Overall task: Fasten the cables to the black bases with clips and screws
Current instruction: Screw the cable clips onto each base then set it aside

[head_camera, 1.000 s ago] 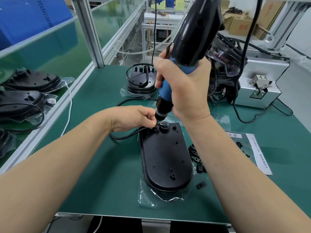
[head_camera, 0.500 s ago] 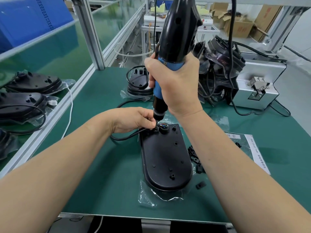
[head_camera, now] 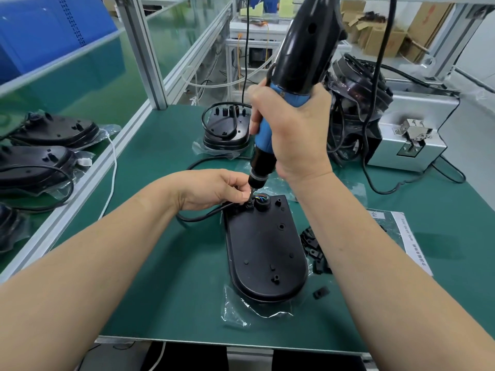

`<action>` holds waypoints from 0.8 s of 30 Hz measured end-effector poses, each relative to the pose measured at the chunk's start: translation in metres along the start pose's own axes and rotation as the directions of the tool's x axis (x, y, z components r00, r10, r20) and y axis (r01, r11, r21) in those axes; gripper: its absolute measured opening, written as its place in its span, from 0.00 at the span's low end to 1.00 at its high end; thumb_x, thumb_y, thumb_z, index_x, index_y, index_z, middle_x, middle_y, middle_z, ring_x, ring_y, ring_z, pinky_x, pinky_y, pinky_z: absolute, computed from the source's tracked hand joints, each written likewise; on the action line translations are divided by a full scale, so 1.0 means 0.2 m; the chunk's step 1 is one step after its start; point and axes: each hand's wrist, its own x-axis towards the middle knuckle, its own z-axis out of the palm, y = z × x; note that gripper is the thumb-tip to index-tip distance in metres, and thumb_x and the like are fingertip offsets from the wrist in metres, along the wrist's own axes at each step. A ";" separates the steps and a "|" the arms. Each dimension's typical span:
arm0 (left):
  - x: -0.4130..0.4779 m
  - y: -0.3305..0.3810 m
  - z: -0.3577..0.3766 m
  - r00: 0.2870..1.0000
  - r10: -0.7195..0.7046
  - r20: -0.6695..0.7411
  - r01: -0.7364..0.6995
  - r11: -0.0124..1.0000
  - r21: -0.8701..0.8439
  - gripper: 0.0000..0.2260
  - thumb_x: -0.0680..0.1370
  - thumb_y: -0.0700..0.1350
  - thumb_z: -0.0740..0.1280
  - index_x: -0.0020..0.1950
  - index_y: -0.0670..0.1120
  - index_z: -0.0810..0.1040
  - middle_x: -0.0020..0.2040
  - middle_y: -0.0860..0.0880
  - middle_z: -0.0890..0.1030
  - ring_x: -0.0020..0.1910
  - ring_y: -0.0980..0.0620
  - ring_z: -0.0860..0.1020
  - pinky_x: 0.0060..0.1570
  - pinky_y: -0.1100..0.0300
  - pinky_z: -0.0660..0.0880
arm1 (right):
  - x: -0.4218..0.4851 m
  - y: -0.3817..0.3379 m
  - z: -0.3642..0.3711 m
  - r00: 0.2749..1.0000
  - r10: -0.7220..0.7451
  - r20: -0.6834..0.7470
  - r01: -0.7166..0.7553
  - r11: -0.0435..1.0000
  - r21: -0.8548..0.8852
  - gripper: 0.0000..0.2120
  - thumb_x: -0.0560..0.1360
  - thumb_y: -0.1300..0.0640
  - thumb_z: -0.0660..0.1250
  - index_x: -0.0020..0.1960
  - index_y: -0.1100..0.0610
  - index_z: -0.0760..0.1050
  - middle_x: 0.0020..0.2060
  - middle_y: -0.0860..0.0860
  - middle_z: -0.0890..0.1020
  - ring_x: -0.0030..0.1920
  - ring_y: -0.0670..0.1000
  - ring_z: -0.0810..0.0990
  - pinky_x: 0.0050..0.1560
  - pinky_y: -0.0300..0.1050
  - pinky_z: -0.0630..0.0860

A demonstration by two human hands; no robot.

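Observation:
A black oval base [head_camera: 265, 253] lies flat on the green mat, on a clear plastic bag. A black cable [head_camera: 203, 216] enters its far left corner, beside a port with coloured wires [head_camera: 261, 200]. My left hand [head_camera: 214, 191] pinches the cable and clip at that corner. My right hand [head_camera: 292, 135] grips a blue and black electric screwdriver [head_camera: 300, 62], held nearly upright with its bit down on the clip spot next to my left fingertips. The clip and screw are hidden by my fingers and the bit.
Loose black clips [head_camera: 313, 247] lie right of the base, one [head_camera: 321, 292] nearer the front. Another base with a coiled cable [head_camera: 225, 127] sits behind. A metal screw feeder box [head_camera: 409, 140] stands at the right, bagged bases [head_camera: 48, 129] on the left shelf. A paper sheet [head_camera: 407, 236] lies right.
The screwdriver's top has swung from left back to the right while its bit stays at the base's corner. My left hand keeps pinching at the same spot.

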 end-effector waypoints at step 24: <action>0.02 -0.04 -0.02 0.998 0.067 -0.007 -0.066 0.994 0.090 0.16 0.76 0.41 0.68 0.56 0.30 0.71 0.47 0.46 0.73 0.47 0.51 0.70 0.58 0.55 0.66 | 0.01 0.01 0.04 1.000 -0.009 -0.018 0.007 0.995 -0.102 0.07 0.67 0.68 0.68 0.41 0.72 0.72 0.28 0.57 0.73 0.27 0.55 0.72 0.31 0.52 0.72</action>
